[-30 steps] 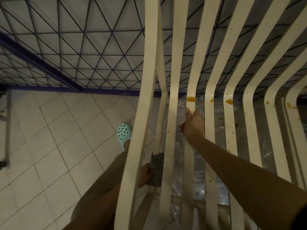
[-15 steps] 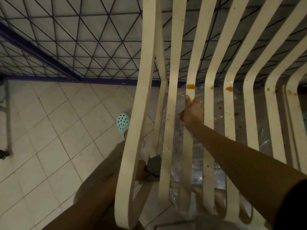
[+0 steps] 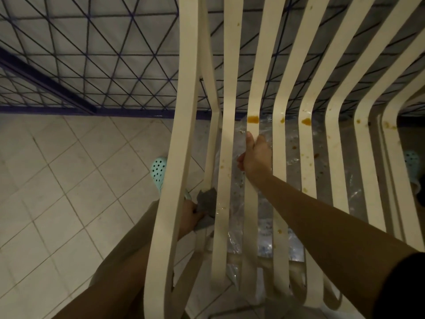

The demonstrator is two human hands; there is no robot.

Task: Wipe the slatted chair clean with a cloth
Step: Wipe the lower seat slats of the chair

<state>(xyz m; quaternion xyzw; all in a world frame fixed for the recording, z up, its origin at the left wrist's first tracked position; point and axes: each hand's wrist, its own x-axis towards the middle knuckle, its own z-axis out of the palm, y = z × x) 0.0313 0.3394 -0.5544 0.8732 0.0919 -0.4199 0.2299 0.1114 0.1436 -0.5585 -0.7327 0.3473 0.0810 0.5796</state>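
The cream slatted chair (image 3: 282, 107) fills the right half of the view, its slats dotted with orange-brown stains (image 3: 253, 119). My right hand (image 3: 254, 157) grips one slat just below the biggest stain, thumb along the slat's edge. Lower left, behind the chair's outer frame, my left hand (image 3: 187, 217) holds a grey cloth (image 3: 207, 202) against a slat; most of that hand is hidden by the frame.
Clear plastic sheeting (image 3: 264, 245) lies under the chair, speckled with stains. A dark metal grille (image 3: 92, 65) stands behind the chair. Pale floor tiles (image 3: 57, 180) spread to the left. A mint clog (image 3: 158, 172) shows beside the chair.
The view has shifted slightly, and my left hand with the cloth sits a little lower on the slat. My right hand keeps its grip on the same slat.
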